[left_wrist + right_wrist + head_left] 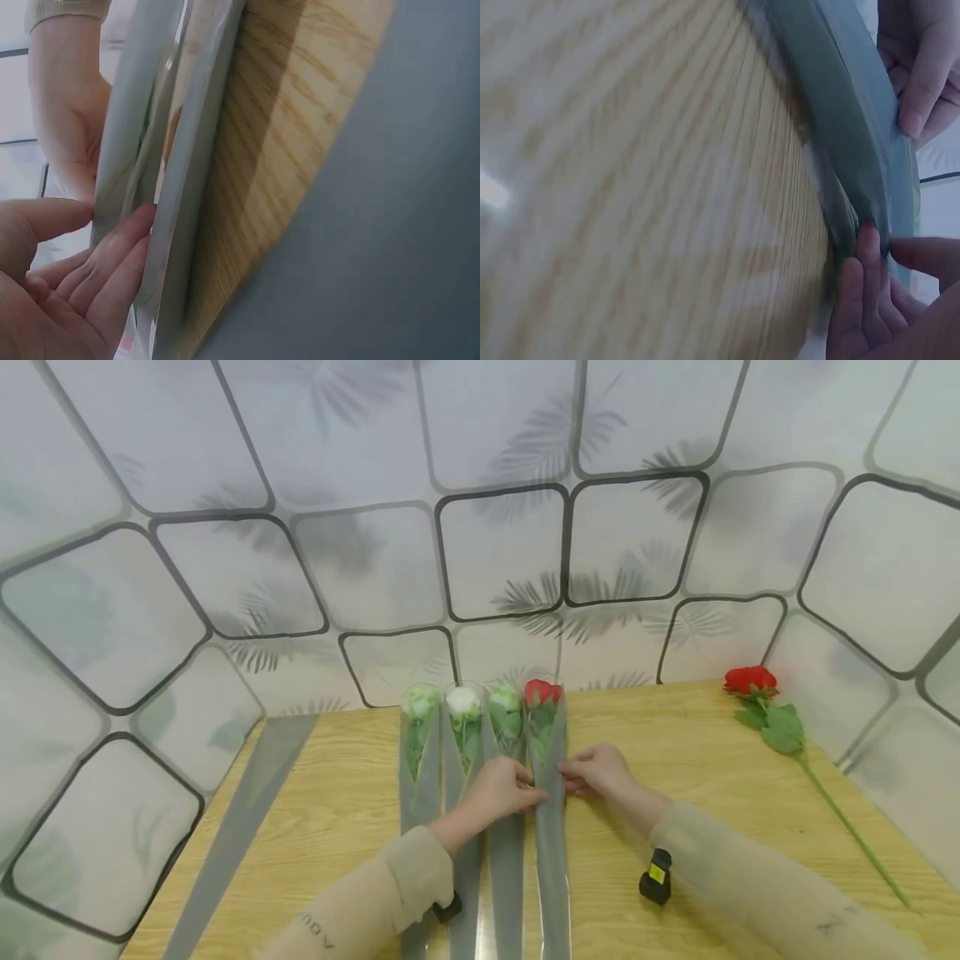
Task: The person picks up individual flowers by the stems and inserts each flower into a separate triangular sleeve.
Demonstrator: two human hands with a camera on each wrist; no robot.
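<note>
A red rose (542,692) lies in a grey-and-clear flower sleeve (553,852) at the right end of a row. My left hand (501,789) pinches this sleeve's left edge between thumb and fingers. On the opposite edge, my right hand (600,772) pinches the film; its thumb and fingers (867,255) lie on either side of the fold in the right wrist view. Left of it lie three more sleeved flowers: a pale green one (506,697), a white one (463,700) and another pale green one (420,702).
An unwrapped red rose (750,681) with a long green stem lies on the wooden table (660,727) at the right. A flat grey sleeve (247,810) lies along the left side. Patterned cloth walls (502,560) enclose the back and sides.
</note>
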